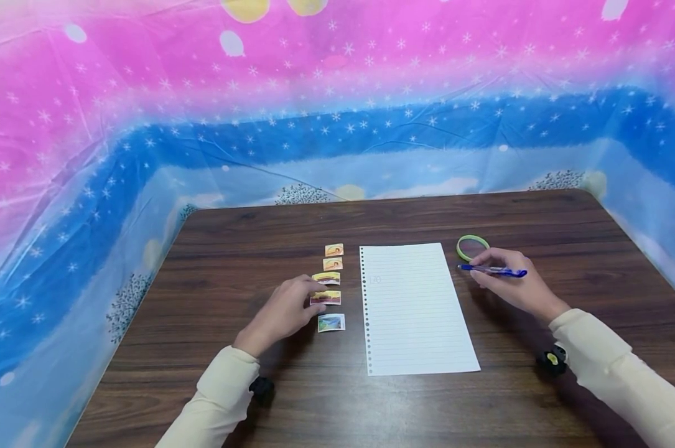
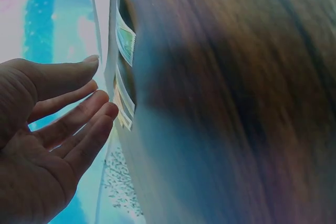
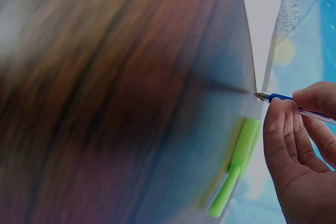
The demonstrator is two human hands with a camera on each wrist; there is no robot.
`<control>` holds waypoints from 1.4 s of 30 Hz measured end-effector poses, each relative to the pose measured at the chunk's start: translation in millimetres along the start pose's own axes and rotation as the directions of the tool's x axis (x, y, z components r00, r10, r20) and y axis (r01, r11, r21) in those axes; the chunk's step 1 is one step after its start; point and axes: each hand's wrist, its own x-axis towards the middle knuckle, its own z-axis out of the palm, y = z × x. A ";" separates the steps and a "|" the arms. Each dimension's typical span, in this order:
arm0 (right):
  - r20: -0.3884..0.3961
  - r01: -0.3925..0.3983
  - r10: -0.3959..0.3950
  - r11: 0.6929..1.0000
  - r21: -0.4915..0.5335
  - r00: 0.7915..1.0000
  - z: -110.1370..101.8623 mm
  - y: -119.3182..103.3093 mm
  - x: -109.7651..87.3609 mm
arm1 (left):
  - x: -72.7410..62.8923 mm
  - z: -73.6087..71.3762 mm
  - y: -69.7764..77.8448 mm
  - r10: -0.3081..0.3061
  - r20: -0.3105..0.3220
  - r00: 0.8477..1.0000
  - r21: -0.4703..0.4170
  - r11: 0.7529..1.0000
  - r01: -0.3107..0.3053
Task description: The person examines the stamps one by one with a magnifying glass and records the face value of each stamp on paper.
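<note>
Several small picture stamps lie in a column on the table. My left hand point(image 1: 285, 311) hovers over the lower middle of it with fingers loosely bent, nothing pinched between them. Fingertips overlap a yellow and dark-red stamp point(image 1: 327, 297); below sits a blue-green landscape stamp point(image 1: 330, 322). In the left wrist view the thumb stays apart from the fingers, beside the curled stamp edges. My right hand point(image 1: 505, 280) pinches a blue pen point(image 1: 496, 270), its tip pointing left toward the lined paper point(image 1: 415, 323). In the right wrist view the pen's bare tip point(image 3: 261, 96) shows.
A magnifying glass with a green rim point(image 1: 459, 252) lies beyond my right hand, its handle point(image 3: 223, 198) visible in the right wrist view. Two small orange stamps are at the column's far end. A small boxed mark point(image 1: 375, 279) is on the paper. Patterned cloth point(image 1: 337, 124) surrounds the table.
</note>
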 end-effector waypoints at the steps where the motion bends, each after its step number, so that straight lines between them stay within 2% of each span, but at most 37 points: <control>1: -0.007 0.022 -0.022 1.000 -0.022 1.000 -0.2 0.3 -0.4 | 0.3 -0.2 -1.1 -0.003 -0.002 1.000 -0.001 1.000 0.003; 7: -0.031 0.125 -0.132 0.979 -0.162 0.991 0.7 3.2 -1.2 | 2.1 -1.0 -7.5 -0.027 -0.007 1.000 -0.029 0.999 0.026; 13: -0.014 0.147 -0.154 0.961 -0.235 0.988 1.3 4.6 -3.4 | 6.8 -0.6 -13.2 -0.052 -0.010 0.999 -0.040 0.998 0.051; 18: -0.025 0.137 -0.148 0.960 -0.244 0.989 3.2 5.1 -5.4 | 10.0 0.3 -17.2 -0.066 -0.006 0.998 -0.037 0.997 0.065; 26: -0.074 0.159 -0.187 0.945 -0.284 0.980 7.7 11.1 -6.2 | 12.7 -0.7 -17.8 -0.066 0.007 0.998 -0.060 0.996 0.066; 33: -0.071 0.135 -0.160 0.953 -0.272 0.984 6.6 10.5 -9.9 | 15.5 -1.1 -19.0 -0.083 0.021 0.996 -0.080 0.993 0.084; 42: -0.136 0.180 -0.219 0.951 -0.251 0.966 5.0 7.8 -14.9 | 16.3 -2.6 -18.4 -0.092 0.046 0.995 -0.079 0.992 0.095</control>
